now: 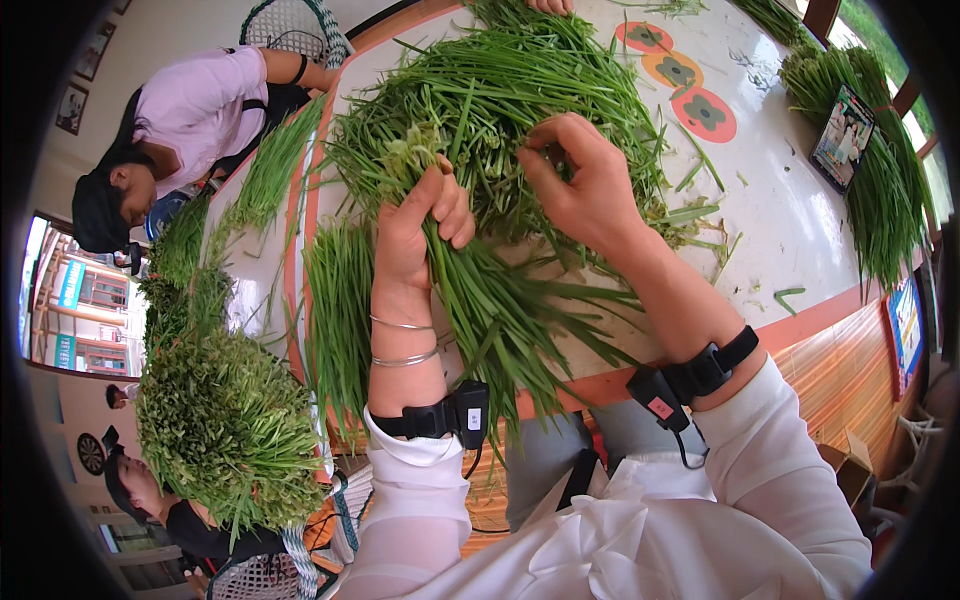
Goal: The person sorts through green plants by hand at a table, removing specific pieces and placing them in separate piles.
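Observation:
My left hand (424,214) is wrapped around a bunch of garlic chives (480,289). The pale stem ends stick up above the thumb, and the long green leaves fan out down to the right over the table edge. To the right of it, my right hand (577,176) hovers over a large heap of loose chives (510,75). Its thumb and forefinger almost meet, and whether a stem is pinched between them is too small to tell. Another row of chives (337,300) lies left of my left wrist.
Chive scraps (705,225) litter the white tabletop (780,187). At right, a phone or tablet (843,139) leans on chive bundles (885,202). A big trimmed stack (232,420) stands at left. Two people (202,112) sit on that side; another person's hand (551,6) shows at the far edge.

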Motion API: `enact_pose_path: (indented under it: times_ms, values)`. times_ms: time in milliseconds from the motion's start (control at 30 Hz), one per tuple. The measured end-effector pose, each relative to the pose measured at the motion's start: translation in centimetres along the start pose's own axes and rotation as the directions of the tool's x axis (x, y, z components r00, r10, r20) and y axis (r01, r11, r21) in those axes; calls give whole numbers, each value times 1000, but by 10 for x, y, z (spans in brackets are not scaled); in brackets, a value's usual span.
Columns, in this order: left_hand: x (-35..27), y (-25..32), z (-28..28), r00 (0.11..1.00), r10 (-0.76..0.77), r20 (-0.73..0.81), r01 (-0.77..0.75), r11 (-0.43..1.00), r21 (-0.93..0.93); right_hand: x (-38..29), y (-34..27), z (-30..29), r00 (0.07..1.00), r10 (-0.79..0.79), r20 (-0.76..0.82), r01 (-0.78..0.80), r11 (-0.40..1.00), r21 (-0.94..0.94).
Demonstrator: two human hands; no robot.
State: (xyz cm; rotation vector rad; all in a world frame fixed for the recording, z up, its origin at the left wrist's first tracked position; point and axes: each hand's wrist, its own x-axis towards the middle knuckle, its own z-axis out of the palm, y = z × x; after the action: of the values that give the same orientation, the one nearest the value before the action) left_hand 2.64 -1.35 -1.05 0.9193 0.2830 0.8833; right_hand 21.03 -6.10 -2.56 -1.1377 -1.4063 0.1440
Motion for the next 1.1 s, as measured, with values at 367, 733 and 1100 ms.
enact_pose_path:
  times_ms: [367, 733, 1100]
  values:
    - [0, -4, 15, 983, -2, -186, 74, 921, 381, 6, -14, -4, 815, 404, 415, -576, 637, 512]
    - [0, -5, 18, 985, -46, -165, 120, 875, 468, 3, -13, 0, 842, 399, 363, -534, 712, 456]
    - [2, -6, 6, 978, 24, -207, 49, 939, 341, 2, 3, -8, 920, 381, 96, -382, 924, -12]
